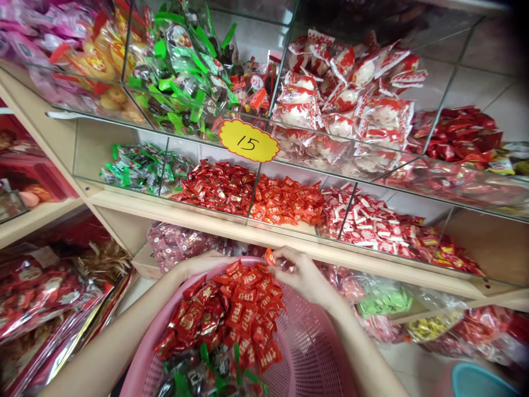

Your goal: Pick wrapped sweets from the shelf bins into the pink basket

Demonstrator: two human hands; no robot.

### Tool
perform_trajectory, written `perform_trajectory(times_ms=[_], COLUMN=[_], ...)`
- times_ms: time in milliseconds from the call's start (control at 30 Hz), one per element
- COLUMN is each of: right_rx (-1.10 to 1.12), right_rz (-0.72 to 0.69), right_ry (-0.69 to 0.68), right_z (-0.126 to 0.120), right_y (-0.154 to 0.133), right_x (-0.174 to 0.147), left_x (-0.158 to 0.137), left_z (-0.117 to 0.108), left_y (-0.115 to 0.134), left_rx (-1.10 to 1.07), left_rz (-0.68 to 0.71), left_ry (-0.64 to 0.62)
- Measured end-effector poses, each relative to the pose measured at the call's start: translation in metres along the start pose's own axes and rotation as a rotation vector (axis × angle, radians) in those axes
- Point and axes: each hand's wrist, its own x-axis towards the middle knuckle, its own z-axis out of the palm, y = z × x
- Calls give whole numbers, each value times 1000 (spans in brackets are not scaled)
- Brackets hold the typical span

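Note:
A pink plastic basket [312, 342] stands tilted in front of me below the shelf. Inside it lie orange-red candies [252, 303], darker red candies [192, 320] and green-and-dark wrapped sweets [206, 375]. My left hand [206, 263] grips the basket's far rim, its fingertips partly hidden behind it. At the rim's far right, my right hand [296, 273] pinches a small orange-red wrapped candy [270, 256] between thumb and fingers. Beyond, in a shelf compartment, sits a pile of matching orange candies [285, 198].
Glass-divided shelves hold green-tipped packets [185, 77], red-and-white packets [351, 99], dark red candies [219, 184] and red-white sweets [376, 226]. A yellow price tag [248, 141] marked 15 hangs on the upper edge. Bagged goods [384, 300] lie under the wooden ledge [198, 223].

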Motion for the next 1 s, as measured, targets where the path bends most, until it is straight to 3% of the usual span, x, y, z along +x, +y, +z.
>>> perform_trajectory(times_ms=[333, 733, 1000], right_rx=[-133, -303, -533], right_rz=[74, -82, -85], right_ry=[-21, -210, -312], right_z=[10, 10, 11], right_y=[11, -2, -5], right_x=[-4, 27, 34], left_x=[2, 3, 6], left_z=[-2, -2, -5], left_y=[-3, -4, -10], left_rx=[-24, -48, -37], left_rz=[35, 32, 60], left_ry=[-25, -46, -41])
